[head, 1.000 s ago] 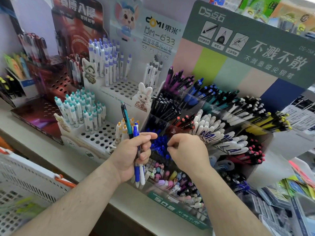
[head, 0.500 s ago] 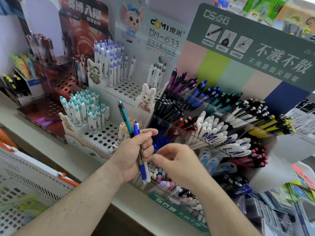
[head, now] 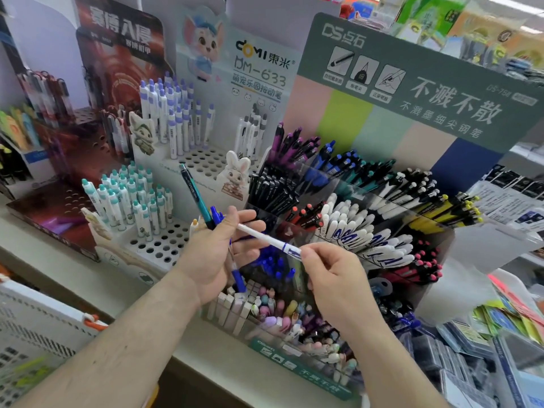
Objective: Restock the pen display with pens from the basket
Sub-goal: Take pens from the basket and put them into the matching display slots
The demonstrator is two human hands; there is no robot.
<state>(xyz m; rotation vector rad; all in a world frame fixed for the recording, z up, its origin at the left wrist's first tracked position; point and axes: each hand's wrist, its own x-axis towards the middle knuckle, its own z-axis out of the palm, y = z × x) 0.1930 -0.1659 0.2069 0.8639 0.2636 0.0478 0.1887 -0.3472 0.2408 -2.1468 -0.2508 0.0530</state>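
Observation:
My left hand (head: 216,254) holds a small bunch of pens: a teal pen (head: 194,195) sticking up and blue pens (head: 237,278) pointing down. My right hand (head: 332,275) pinches one end of a white pen (head: 265,238) with blue print, whose other end lies across my left fingers. Both hands hover over the clear tiered pen display (head: 368,207), above its compartment of blue pens (head: 273,262). The white basket (head: 38,325) with an orange clip stands at the lower left.
A white peg-hole stand (head: 164,242) with teal- and purple-capped pens stands left of the display. Behind it is a dark red stand (head: 59,207). Green signboard (head: 412,83) rises at the back. Packaged stationery (head: 485,348) lies at the right. The shelf edge (head: 206,363) runs along the front.
My right hand reached to my left hand and drew a white pen out of the bunch toward the right. The left hand has loosened its fingers around the remaining pens.

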